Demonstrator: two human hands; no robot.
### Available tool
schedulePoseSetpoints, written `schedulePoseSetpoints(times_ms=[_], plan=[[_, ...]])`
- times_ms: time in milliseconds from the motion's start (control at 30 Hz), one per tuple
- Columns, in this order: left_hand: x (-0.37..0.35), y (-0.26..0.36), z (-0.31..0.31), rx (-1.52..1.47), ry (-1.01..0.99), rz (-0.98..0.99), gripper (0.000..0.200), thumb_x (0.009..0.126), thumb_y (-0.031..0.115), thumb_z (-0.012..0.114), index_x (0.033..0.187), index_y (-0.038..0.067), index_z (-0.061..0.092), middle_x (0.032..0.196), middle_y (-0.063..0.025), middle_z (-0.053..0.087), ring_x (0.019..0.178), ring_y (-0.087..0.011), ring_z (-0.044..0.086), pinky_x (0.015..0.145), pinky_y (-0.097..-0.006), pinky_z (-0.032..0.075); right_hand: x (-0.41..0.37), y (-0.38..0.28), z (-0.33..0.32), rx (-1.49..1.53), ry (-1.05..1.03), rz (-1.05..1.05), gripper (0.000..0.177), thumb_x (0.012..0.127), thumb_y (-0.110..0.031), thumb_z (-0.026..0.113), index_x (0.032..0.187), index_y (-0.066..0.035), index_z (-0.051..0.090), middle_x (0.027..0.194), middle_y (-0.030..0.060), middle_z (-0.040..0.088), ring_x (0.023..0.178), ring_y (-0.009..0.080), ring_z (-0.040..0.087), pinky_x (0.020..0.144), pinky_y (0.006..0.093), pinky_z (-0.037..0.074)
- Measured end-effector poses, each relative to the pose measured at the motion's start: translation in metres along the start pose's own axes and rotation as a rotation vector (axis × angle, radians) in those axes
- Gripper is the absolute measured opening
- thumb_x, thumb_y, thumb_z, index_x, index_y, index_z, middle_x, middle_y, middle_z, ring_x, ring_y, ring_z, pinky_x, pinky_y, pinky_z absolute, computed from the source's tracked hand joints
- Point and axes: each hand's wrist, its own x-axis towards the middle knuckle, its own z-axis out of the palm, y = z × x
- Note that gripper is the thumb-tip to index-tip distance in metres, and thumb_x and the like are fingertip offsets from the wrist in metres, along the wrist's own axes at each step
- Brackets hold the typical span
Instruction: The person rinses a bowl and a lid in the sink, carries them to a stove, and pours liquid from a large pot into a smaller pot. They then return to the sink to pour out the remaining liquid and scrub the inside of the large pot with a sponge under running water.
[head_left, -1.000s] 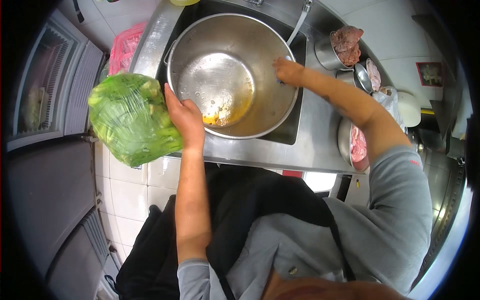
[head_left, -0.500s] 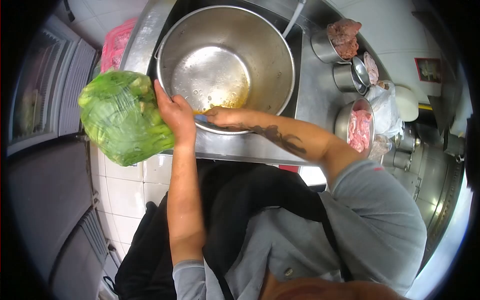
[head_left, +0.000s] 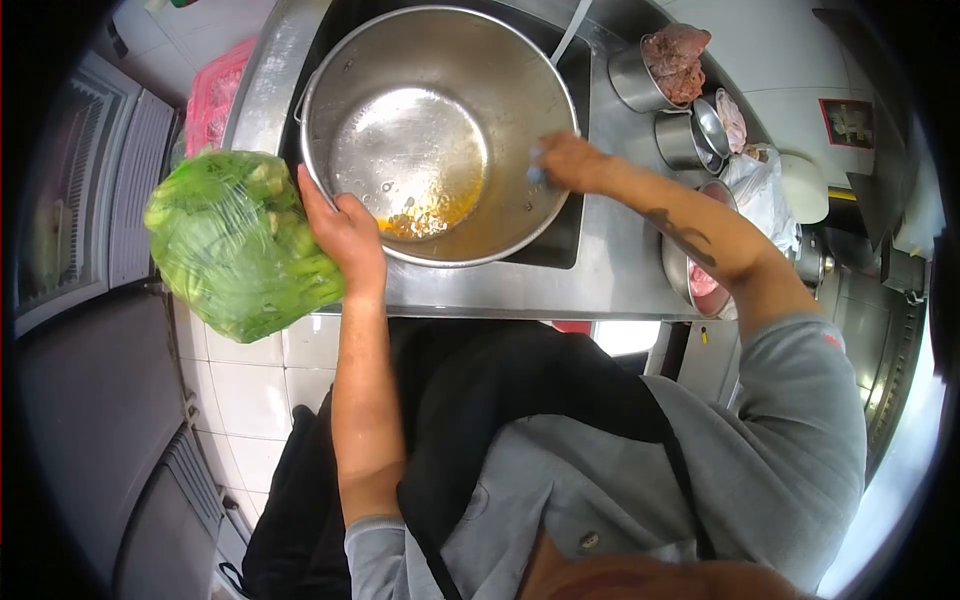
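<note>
A big steel pot (head_left: 520,80) leans tilted in the sink, its mouth facing me. Yellowish liquid (head_left: 420,215) with bubbles lies low inside it. My left hand (head_left: 345,235) grips the pot's near left rim, thumb and fingers closed on the edge. Inside the mouth, at the right wall, is my right hand (head_left: 568,162), smeared by motion. Its fingers are wrapped round a small blue pad (head_left: 537,173), mostly hidden in the grip. Right beside my left hand is a plastic bag of green leafy vegetables (head_left: 240,245).
Along the steel counter (head_left: 625,220) on the right stand a pot of minced meat (head_left: 640,80), a smaller steel pot (head_left: 680,140) and a bowl of pink meat (head_left: 680,265), partly behind my right arm. A white plastic bag (head_left: 758,200) lies beyond. A pink bag (head_left: 215,95) is at left.
My right hand has moved from the pot's near wall across to its right wall with the blue pad. My left hand stays on the rim. The whole view has shifted slightly.
</note>
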Motion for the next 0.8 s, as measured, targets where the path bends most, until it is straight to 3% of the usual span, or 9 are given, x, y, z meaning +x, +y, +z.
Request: schedulePoseSetpoints(times_ms=[67,167,267,300,400,500,533,700,800], plan=[[0.003,0.002,-0.002,-0.023,0.002,-0.015,0.052,0.080,-0.003,0.040,0.131,-0.013,0.035,0.131,-0.0320,0.042,0.121,-0.0389,0.044,0.102,-0.0380,0.033,0.014,0.024,0.020,-0.162,0.068,0.105,0.028,0.074,-0.011,0.063,0.102,-0.007,0.066,0.098,0.0199,0.062,0.097,0.0354,0.057,0.084,0.0428,0.046],[0.004,0.003,0.002,-0.061,0.005,-0.035,0.052,0.081,-0.003,0.040,0.131,-0.013,0.034,0.131,-0.0318,0.042,0.121,-0.0382,0.045,0.102,-0.0377,0.033,0.006,-0.050,0.060,0.287,0.256,-0.142,0.024,0.075,-0.012,0.063,0.098,-0.009,0.067,0.091,0.0187,0.063,0.089,0.0353,0.060,0.078,0.0443,0.047],[0.001,0.000,-0.001,-0.051,-0.019,-0.037,0.052,0.081,-0.002,0.040,0.131,-0.013,0.034,0.131,-0.0318,0.042,0.120,-0.0381,0.045,0.102,-0.0375,0.033,0.007,-0.022,0.018,0.267,-0.020,-0.023,0.024,0.075,-0.013,0.063,0.098,-0.011,0.068,0.087,0.0173,0.064,0.086,0.0356,0.061,0.078,0.0441,0.048],[0.002,0.000,0.000,-0.074,-0.018,-0.044,0.052,0.081,-0.002,0.039,0.131,-0.014,0.034,0.131,-0.0319,0.042,0.121,-0.0382,0.045,0.102,-0.0375,0.033,0.010,0.004,0.008,-0.168,0.043,-0.099,0.029,0.075,-0.014,0.063,0.103,-0.013,0.067,0.092,0.0165,0.065,0.086,0.0350,0.061,0.078,0.0429,0.048],[0.003,-0.004,-0.001,-0.064,-0.018,-0.044,0.052,0.082,-0.001,0.039,0.131,-0.014,0.034,0.131,-0.0321,0.042,0.121,-0.0382,0.045,0.102,-0.0374,0.032,0.018,-0.004,0.031,-0.208,0.040,-0.007,0.028,0.076,-0.015,0.063,0.104,-0.013,0.066,0.092,0.0156,0.065,0.085,0.0341,0.062,0.078,0.0425,0.049],[0.002,-0.001,0.000,-0.031,-0.020,-0.038,0.051,0.082,-0.001,0.038,0.132,-0.014,0.033,0.131,-0.0321,0.042,0.122,-0.0379,0.044,0.103,-0.0372,0.032,0.073,-0.088,0.060,0.541,-0.097,-0.197,0.033,0.084,-0.016,0.052,0.115,-0.011,0.061,0.094,0.0177,0.066,0.085,0.0256,0.063,0.079,0.0384,0.049],[0.004,0.001,-0.001,-0.015,-0.021,-0.030,0.051,0.083,-0.001,0.038,0.132,-0.014,0.032,0.131,-0.0320,0.042,0.122,-0.0378,0.044,0.103,-0.0371,0.032,0.114,-0.119,0.073,0.700,-0.098,-0.041,0.036,0.085,-0.015,0.047,0.118,-0.005,0.058,0.089,0.0185,0.065,0.081,0.0252,0.061,0.078,0.0395,0.049],[0.006,0.003,-0.002,-0.018,-0.042,-0.081,0.051,0.084,-0.001,0.038,0.133,-0.013,0.031,0.131,-0.0316,0.041,0.122,-0.0371,0.044,0.103,-0.0366,0.032,0.142,-0.139,0.045,0.952,-0.134,-0.174,0.040,0.085,-0.016,0.047,0.122,-0.001,0.053,0.103,0.0193,0.063,0.091,0.0298,0.060,0.082,0.0426,0.049],[0.007,0.004,0.001,-0.038,-0.040,-0.086,0.051,0.084,-0.001,0.038,0.134,-0.012,0.030,0.131,-0.0305,0.042,0.121,-0.0362,0.045,0.102,-0.0360,0.032,0.107,-0.045,0.012,-0.175,-0.389,0.046,0.042,0.083,-0.024,0.055,0.123,-0.009,0.055,0.119,0.0140,0.057,0.107,0.0262,0.053,0.091,0.0443,0.038]])
